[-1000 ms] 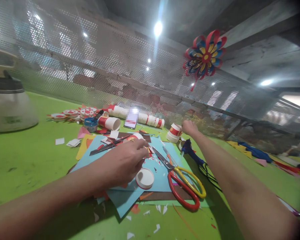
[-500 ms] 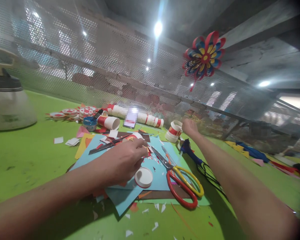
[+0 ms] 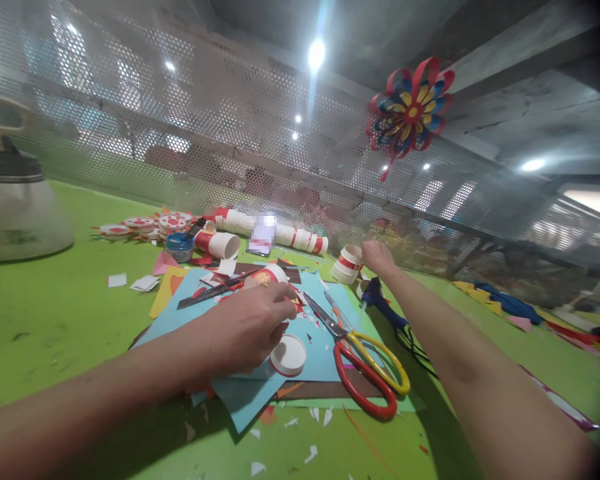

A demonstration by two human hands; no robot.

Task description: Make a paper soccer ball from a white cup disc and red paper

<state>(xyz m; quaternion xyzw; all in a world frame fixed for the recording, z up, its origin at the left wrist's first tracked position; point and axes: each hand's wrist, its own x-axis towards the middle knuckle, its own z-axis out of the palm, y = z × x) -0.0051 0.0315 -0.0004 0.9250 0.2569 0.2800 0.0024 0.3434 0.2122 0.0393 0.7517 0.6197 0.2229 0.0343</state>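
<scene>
Tube piece [image 3: 347, 272] stands on counter [image 3: 55, 320] just beside right hand [image 3: 379, 256]; left hand [image 3: 257, 323] over blue paper [image 3: 320, 365]. Whether either grip holds anything, view doesn't show. Some cutting seems done, scraps [image 3: 311, 454] scattered; remainder unclear.

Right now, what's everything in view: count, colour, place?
Table: one, green, below
Paper: several, mostly blue, centre
Scissors: one, red-yellow handles, paper's right
Long tool: one, dark, paper's left
Cap: one, white, centre
Glue gun: one, blue, right
Short tube: one, white-red, back right
Tubes: several, white-red, back
Jar: one, blue, left
Phone: one, pale, back
Discs: several, red-white, left
Scraps: many, mixed, table
Container: one, white, far left
Ornament: one, multicoloured, hanging right
Lights: several, white, overhead
Mesh: one, grey, behind
Left hand: one, bare, over paper
Right hand: one, bare, by short tube
</scene>
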